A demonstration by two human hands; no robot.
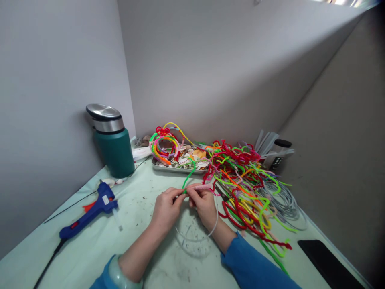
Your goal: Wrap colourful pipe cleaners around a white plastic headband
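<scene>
My left hand (166, 206) and my right hand (205, 204) meet above the middle of the table, fingertips almost touching. Between them they hold a thin whitish wire hoop (197, 241), whose lower loop hangs below the fingers. A pink fuzzy wrapping (203, 187) covers part of the hoop by my right fingers. From the pinch of my left hand a green pipe cleaner (190, 176) rises in a curve, its lower end wound at the hoop. Both hands are closed; the exact grip of the fingertips is partly hidden.
A blue glue gun (90, 210) and a green bottle (114, 150) stand left. Behind my hands is a metal tray (180, 169) with small pieces and coloured hoops (165, 150). Right are tangled pipe cleaners (240, 172), scissors (224, 194), coiled wire (285, 204) and a black flat object (325, 261).
</scene>
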